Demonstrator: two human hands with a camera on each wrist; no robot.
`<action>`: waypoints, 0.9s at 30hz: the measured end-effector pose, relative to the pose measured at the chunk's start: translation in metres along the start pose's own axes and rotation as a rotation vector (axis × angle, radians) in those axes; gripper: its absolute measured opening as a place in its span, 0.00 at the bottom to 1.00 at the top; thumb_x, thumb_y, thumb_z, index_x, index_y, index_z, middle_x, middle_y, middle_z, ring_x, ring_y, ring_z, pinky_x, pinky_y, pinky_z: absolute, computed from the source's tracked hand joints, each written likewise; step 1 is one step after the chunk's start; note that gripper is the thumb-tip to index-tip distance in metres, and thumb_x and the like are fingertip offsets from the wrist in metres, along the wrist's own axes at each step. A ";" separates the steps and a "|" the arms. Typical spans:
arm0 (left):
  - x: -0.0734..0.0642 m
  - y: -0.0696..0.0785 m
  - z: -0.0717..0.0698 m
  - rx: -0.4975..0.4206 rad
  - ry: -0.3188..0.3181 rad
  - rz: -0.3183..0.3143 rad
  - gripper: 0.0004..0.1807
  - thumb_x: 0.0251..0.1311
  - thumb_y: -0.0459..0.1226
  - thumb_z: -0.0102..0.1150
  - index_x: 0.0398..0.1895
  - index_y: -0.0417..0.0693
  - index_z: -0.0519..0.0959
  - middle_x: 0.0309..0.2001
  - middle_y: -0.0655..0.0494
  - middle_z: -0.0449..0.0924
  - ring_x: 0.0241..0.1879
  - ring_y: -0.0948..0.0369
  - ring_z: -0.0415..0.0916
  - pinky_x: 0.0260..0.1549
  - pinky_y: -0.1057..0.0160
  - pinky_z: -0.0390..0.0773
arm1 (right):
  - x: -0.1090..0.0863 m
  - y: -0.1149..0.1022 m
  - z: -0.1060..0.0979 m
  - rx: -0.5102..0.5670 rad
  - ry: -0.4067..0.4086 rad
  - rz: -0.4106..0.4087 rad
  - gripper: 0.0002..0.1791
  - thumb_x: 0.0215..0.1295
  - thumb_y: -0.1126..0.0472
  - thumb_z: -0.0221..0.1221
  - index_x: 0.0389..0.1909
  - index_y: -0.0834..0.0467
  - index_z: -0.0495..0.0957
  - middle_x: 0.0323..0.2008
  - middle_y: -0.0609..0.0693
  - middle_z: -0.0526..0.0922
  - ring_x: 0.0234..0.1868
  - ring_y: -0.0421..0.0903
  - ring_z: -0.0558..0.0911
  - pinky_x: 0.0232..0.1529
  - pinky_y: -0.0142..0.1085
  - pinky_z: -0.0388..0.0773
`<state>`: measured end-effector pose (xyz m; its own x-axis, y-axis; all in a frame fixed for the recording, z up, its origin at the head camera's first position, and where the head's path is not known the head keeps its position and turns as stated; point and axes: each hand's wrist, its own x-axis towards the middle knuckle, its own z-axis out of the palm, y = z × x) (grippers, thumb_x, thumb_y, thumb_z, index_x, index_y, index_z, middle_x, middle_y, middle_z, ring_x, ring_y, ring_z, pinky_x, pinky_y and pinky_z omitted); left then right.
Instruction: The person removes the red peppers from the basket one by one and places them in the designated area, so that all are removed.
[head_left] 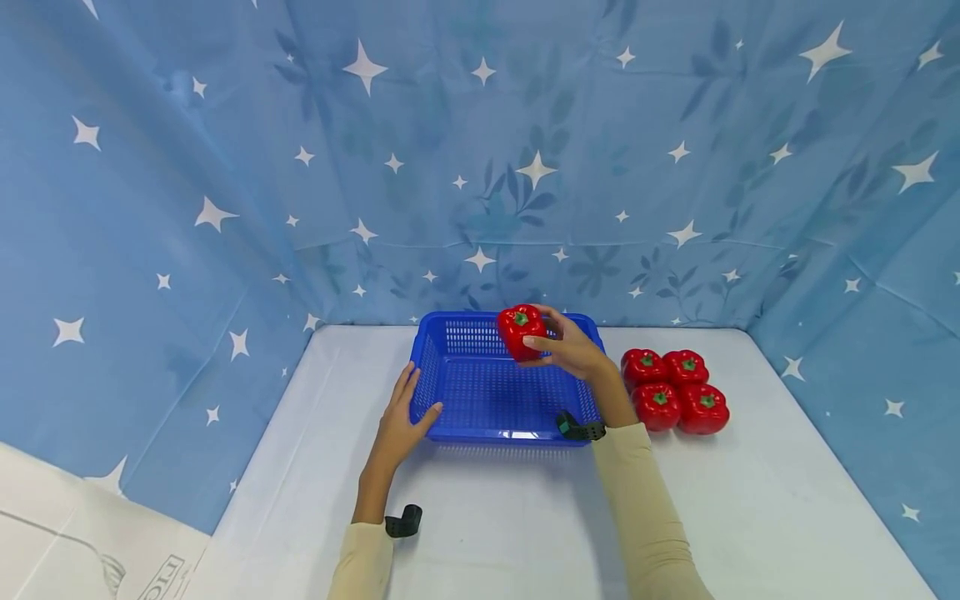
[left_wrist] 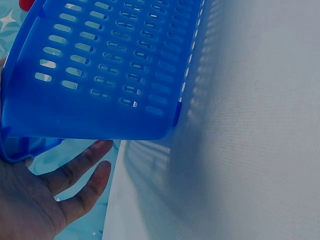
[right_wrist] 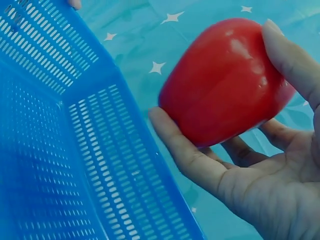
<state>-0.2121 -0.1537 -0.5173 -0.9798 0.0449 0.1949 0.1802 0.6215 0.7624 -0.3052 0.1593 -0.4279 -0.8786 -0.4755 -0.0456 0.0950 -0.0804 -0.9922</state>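
Observation:
My right hand [head_left: 572, 348] grips a glossy red bell pepper [head_left: 517, 330] with a green stem, holding it over the back part of a blue plastic basket [head_left: 487, 436]. In the right wrist view, the thumb lies on one side of the pepper [right_wrist: 225, 85] and the fingers support it from below, beyond the basket's rim [right_wrist: 145, 135]. At the basket's left side rests my left hand [head_left: 397, 425], its thumb over the rim near the front corner. The left wrist view shows its fingers [left_wrist: 82, 200] loosely extended beside the slotted wall [left_wrist: 90, 100].
Several red bell peppers [head_left: 702, 408] stand grouped on the white table [head_left: 495, 525], right of the basket. A blue curtain with white stars [head_left: 450, 150] hangs behind and at both sides. Printed pale material [head_left: 82, 533] lies at the lower left.

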 end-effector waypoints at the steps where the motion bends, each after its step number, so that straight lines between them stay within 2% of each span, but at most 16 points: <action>1: 0.000 0.000 0.000 -0.001 -0.002 0.000 0.45 0.63 0.54 0.58 0.77 0.47 0.52 0.79 0.56 0.43 0.77 0.48 0.46 0.70 0.38 0.55 | -0.004 0.001 -0.001 0.001 0.011 -0.012 0.38 0.68 0.68 0.57 0.73 0.54 0.50 0.70 0.63 0.55 0.70 0.68 0.61 0.52 0.62 0.76; 5: -0.001 -0.001 0.000 0.001 -0.012 -0.011 0.44 0.63 0.54 0.58 0.77 0.49 0.52 0.80 0.58 0.43 0.77 0.48 0.46 0.70 0.38 0.55 | -0.019 0.005 -0.005 0.009 0.061 -0.054 0.37 0.68 0.68 0.57 0.73 0.53 0.50 0.71 0.62 0.55 0.70 0.67 0.61 0.50 0.57 0.80; 11: 0.000 0.000 -0.001 0.002 -0.007 -0.005 0.44 0.64 0.51 0.58 0.77 0.48 0.52 0.80 0.58 0.42 0.77 0.47 0.46 0.70 0.38 0.55 | -0.042 0.008 -0.009 0.034 0.129 -0.113 0.38 0.67 0.68 0.58 0.73 0.52 0.51 0.70 0.58 0.56 0.70 0.65 0.61 0.53 0.60 0.75; 14: 0.001 0.001 -0.002 0.002 0.000 -0.003 0.44 0.64 0.51 0.59 0.77 0.48 0.52 0.79 0.57 0.43 0.77 0.47 0.46 0.70 0.37 0.56 | -0.052 0.010 -0.012 0.031 0.167 -0.133 0.37 0.67 0.68 0.58 0.72 0.51 0.52 0.68 0.55 0.58 0.70 0.62 0.62 0.52 0.59 0.76; 18: 0.001 0.001 -0.002 0.005 -0.004 -0.002 0.45 0.63 0.54 0.58 0.77 0.47 0.51 0.80 0.56 0.42 0.77 0.47 0.45 0.70 0.38 0.55 | -0.068 0.013 -0.019 -0.002 0.225 -0.151 0.37 0.66 0.66 0.59 0.72 0.49 0.54 0.68 0.51 0.59 0.69 0.58 0.64 0.49 0.51 0.82; 22: 0.001 0.001 -0.002 0.002 -0.018 -0.011 0.46 0.63 0.56 0.57 0.78 0.47 0.51 0.80 0.59 0.41 0.78 0.48 0.44 0.71 0.39 0.55 | -0.086 0.018 -0.025 -0.015 0.265 -0.168 0.38 0.66 0.67 0.59 0.73 0.49 0.53 0.70 0.52 0.58 0.67 0.53 0.66 0.48 0.46 0.83; 27: 0.001 0.001 -0.002 -0.003 -0.016 -0.005 0.44 0.64 0.52 0.58 0.77 0.47 0.51 0.80 0.57 0.42 0.78 0.48 0.45 0.71 0.39 0.55 | -0.111 0.025 -0.030 -0.066 0.330 -0.167 0.39 0.66 0.66 0.60 0.74 0.47 0.53 0.72 0.55 0.55 0.66 0.44 0.67 0.47 0.39 0.84</action>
<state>-0.2123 -0.1546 -0.5148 -0.9820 0.0538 0.1813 0.1752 0.6198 0.7650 -0.2198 0.2367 -0.4507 -0.9840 -0.1519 0.0929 -0.0830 -0.0706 -0.9940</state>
